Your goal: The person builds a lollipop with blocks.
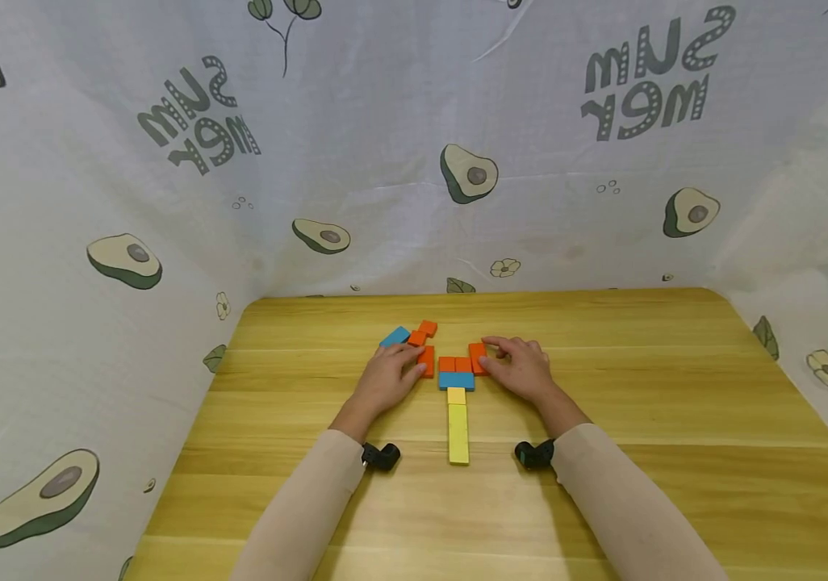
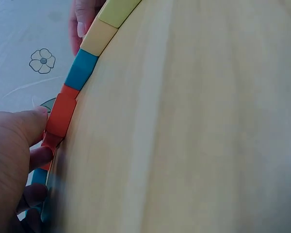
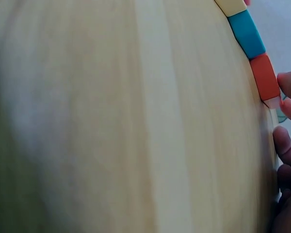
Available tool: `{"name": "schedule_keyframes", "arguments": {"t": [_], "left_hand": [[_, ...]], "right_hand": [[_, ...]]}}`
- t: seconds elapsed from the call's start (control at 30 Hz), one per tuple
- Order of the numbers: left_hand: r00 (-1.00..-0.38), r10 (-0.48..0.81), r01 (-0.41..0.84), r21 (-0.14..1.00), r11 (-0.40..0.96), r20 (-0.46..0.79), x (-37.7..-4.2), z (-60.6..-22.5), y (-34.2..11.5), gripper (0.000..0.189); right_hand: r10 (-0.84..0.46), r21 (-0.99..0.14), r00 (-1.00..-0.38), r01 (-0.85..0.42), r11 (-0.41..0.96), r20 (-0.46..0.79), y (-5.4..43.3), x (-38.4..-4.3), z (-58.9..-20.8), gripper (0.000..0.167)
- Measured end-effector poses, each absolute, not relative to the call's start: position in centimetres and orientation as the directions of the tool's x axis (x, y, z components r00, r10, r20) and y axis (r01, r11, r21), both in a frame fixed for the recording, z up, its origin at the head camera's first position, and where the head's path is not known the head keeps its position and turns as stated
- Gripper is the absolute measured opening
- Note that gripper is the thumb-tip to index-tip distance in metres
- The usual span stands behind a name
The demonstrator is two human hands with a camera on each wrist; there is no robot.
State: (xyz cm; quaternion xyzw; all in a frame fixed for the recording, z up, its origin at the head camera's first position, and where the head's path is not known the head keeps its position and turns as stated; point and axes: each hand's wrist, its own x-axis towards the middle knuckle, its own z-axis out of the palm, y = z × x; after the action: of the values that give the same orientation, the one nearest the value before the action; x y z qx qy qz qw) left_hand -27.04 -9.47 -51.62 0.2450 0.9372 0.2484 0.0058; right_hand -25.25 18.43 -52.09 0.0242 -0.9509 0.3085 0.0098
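Note:
My left hand (image 1: 387,377) pinches an upright-set orange-red block (image 1: 426,361) between thumb and index finger; in the left wrist view the thumb lies against this block (image 2: 61,114). On the other side, my right hand (image 1: 523,369) holds a matching orange-red block (image 1: 478,359) by its ends, thumb at the near end. Between the hands, two small orange squares (image 1: 446,365) sit side by side above a blue block (image 1: 456,381). Below it, a small pale yellow block (image 1: 456,396) and a long yellow-green block (image 1: 458,434) run toward me in a line.
Beyond the left fingers lie a blue block (image 1: 395,336) and two small orange blocks (image 1: 427,328), set at angles. Everything rests on a wooden tabletop (image 1: 646,484). A patterned cloth (image 1: 385,161) hangs behind and along both sides.

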Motion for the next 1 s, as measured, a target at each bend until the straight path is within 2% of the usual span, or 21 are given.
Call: {"name": "schedule_keyframes", "arguments": {"t": [0.67, 1.0], "left_hand": [[-0.885, 0.448, 0.457, 0.417, 0.785, 0.128, -27.5, -51.7, -8.4, 0.046], [-0.887, 0.446, 0.450, 0.443, 0.775, 0.121, -27.2, -51.6, -8.4, 0.046]], "right_hand": [[-0.039, -0.586, -0.999, -0.051, 0.809, 0.033, 18.2, -25.1, -52.0, 0.047], [-0.028, -0.597, -0.999, -0.038, 0.801, 0.027, 18.1, -24.7, -51.8, 0.048]]}}
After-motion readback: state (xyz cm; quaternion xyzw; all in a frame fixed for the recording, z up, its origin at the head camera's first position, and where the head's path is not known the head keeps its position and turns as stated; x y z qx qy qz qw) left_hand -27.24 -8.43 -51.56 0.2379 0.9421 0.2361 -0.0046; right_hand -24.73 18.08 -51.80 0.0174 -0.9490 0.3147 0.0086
